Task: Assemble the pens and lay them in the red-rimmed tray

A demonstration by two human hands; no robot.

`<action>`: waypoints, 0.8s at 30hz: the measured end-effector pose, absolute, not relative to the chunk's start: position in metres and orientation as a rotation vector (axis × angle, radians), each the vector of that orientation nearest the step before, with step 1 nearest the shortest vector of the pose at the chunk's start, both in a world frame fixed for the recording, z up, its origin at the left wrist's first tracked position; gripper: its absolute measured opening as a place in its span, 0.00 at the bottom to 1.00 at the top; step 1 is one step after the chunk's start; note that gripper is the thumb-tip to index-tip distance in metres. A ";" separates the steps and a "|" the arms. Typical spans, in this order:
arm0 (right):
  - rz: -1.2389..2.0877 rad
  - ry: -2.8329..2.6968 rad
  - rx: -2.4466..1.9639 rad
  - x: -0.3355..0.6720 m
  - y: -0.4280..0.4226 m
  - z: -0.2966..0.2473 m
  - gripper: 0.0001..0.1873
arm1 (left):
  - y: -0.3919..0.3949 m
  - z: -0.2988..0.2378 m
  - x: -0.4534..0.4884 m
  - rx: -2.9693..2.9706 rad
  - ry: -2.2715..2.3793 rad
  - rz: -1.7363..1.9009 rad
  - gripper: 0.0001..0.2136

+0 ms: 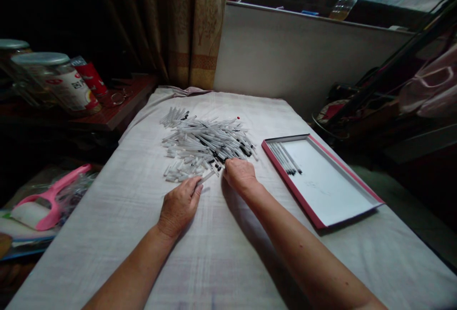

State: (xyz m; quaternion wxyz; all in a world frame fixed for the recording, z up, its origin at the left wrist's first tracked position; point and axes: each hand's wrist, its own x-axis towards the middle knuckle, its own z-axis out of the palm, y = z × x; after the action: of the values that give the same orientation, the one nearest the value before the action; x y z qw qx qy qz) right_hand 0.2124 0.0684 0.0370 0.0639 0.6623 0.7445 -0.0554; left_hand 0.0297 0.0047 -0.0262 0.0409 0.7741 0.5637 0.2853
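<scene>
A heap of thin clear plastic tubes with dark tips (205, 143) lies on the cloth-covered table (221, 253). My left hand (179, 205) rests at the heap's near edge, fingers curled, pinching one tube (207, 177) that sticks out toward the right. My right hand (240, 174) is beside it, fingers bent down onto the heap's near right edge, touching tubes there. A shallow white tray with a red rim (323, 184) lies to the right; several tubes (285, 157) are lined up in its far left corner.
A wooden side shelf (114, 110) at the left carries glass jars (59, 81) and a red packet. A pink-handled roller (46, 200) lies lower left. Curtain and white wall stand behind the table; clutter and a dark rod fill the right.
</scene>
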 end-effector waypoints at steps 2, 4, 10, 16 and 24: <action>-0.176 2.227 2.043 0.215 0.066 0.039 0.15 | 0.005 -0.027 0.029 2.359 1.729 0.869 0.15; -0.168 2.225 2.122 0.223 0.062 0.041 0.15 | 0.004 -0.026 0.029 2.349 1.728 0.866 0.14; -0.380 2.376 2.670 0.270 0.054 0.037 0.09 | 0.003 -0.024 0.031 2.357 1.706 0.876 0.15; -1.888 2.323 3.253 0.289 0.054 0.035 0.13 | 0.002 -0.023 0.032 2.385 1.686 0.909 0.15; -2.920 1.733 3.198 0.282 0.045 0.042 0.15 | 0.000 -0.018 0.034 2.413 1.579 0.898 0.15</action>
State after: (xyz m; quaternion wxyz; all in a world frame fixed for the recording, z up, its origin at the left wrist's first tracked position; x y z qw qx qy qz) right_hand 0.2822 0.0446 0.0422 -0.6901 0.4962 0.2689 -0.4530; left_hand 0.0335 -0.0003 -0.0180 0.0606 0.7974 0.5219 0.2967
